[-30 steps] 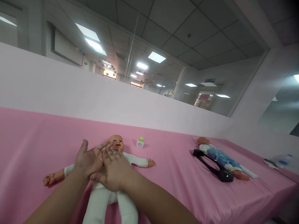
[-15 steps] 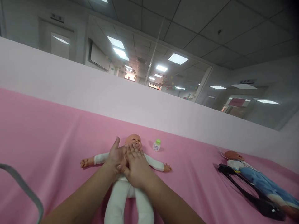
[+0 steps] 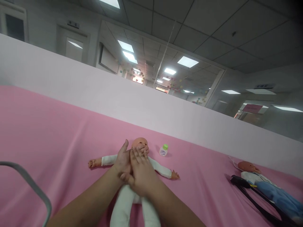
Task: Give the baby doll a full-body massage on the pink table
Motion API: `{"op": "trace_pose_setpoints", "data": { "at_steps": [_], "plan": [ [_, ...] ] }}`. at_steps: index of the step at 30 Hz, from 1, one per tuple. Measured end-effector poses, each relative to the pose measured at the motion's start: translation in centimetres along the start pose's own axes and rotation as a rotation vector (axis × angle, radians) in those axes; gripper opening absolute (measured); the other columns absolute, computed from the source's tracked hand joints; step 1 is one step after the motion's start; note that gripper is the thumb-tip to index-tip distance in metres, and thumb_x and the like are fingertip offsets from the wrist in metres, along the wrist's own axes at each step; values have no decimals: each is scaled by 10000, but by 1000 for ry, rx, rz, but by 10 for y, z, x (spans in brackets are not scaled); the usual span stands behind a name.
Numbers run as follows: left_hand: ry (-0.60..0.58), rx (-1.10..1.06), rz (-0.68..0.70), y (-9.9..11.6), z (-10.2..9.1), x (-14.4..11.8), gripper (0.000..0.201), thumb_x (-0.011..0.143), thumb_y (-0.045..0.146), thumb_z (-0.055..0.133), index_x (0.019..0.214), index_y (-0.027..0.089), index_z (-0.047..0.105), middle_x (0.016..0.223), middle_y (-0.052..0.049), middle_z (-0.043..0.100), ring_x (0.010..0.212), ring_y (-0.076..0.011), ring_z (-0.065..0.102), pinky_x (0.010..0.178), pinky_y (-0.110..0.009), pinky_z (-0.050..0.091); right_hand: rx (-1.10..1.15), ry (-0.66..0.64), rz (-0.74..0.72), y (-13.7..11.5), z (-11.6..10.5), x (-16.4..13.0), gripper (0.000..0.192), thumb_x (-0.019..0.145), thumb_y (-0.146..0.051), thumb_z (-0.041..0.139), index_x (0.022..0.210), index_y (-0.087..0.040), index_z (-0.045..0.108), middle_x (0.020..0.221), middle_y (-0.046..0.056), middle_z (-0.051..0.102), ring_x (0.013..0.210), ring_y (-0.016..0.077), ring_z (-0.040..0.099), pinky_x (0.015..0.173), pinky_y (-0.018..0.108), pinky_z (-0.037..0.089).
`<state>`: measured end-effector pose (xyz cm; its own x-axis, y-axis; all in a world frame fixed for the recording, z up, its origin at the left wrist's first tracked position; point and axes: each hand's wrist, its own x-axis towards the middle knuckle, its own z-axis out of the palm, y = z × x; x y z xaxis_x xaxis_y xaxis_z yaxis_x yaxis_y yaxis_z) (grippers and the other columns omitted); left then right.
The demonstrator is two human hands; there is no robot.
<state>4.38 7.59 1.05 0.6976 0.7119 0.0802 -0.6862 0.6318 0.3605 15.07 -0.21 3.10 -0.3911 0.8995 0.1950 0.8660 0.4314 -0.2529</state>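
Both hands are over a baby doll (image 3: 124,205) in white clothing, which lies on its back with its arms spread. My left hand (image 3: 122,160) is turned palm up, its thumb stretched out. Across its palm lies my right hand (image 3: 143,173), palm down with its fingers extended. Nothing shows between the two palms. They hide the doll's chest and part of its lower face. Just right of the doll's head stands a small clear bottle (image 3: 163,151) with a green cap and a printed label.
Pink cloth (image 3: 59,132) covers the surface, with a low white wall (image 3: 118,104) behind it. At the right lie a second doll (image 3: 272,192) in blue trousers and a black strap (image 3: 254,200). A grey curved bar (image 3: 30,183) is at the lower left.
The view has shifted, so the scene sits further right. My right hand has slid slightly over the left palm; the hands remain together above the doll.
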Motion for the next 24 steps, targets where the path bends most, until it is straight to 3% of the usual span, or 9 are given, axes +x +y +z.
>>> {"op": "trace_pose_setpoints", "data": {
  "at_steps": [3,6,10,14,19,24],
  "plan": [
    [-43,-31,33,2,-7,3,887,975,723,394,1515,20,435,1346,-281,667,1263,-375,660,1137,-500,459,-60,25,84,13,-2,4,945,991,-715,390,1640,-53,208,1724,170,98,1612,356,24,1308,564,4],
    [22,-1,69,12,-16,6,902,974,710,420,1517,-10,412,1324,-288,676,1257,-355,667,1119,-456,484,-47,-17,121,13,0,-7,954,984,-722,400,1647,-72,184,1727,154,79,1613,351,16,1307,563,12],
    [144,71,95,19,-20,6,927,961,727,431,1538,2,391,1376,-301,642,1278,-362,654,1079,-468,521,39,-116,36,-5,4,-21,921,1004,-702,370,1658,-100,128,1728,150,77,1616,327,24,1300,569,-11],
    [143,101,54,13,-13,4,894,969,717,408,1587,74,352,1437,-289,606,1302,-391,633,1087,-555,501,49,-93,-38,-13,4,-9,909,1017,-687,345,1652,-67,144,1723,180,98,1619,319,46,1283,575,-84],
    [129,140,79,8,-8,6,866,991,681,375,1579,44,366,1403,-299,626,1295,-402,635,1121,-572,471,-60,-22,73,8,4,13,883,1015,-688,345,1653,-101,181,1722,173,113,1618,332,38,1262,609,-106],
    [264,232,227,17,-10,9,749,1034,592,380,1475,-5,483,1387,-296,632,1290,-328,650,1117,-432,508,-30,30,163,24,4,-4,845,1010,-711,336,1632,-141,291,1705,162,229,1606,334,146,1259,615,-95]
  ]
}}
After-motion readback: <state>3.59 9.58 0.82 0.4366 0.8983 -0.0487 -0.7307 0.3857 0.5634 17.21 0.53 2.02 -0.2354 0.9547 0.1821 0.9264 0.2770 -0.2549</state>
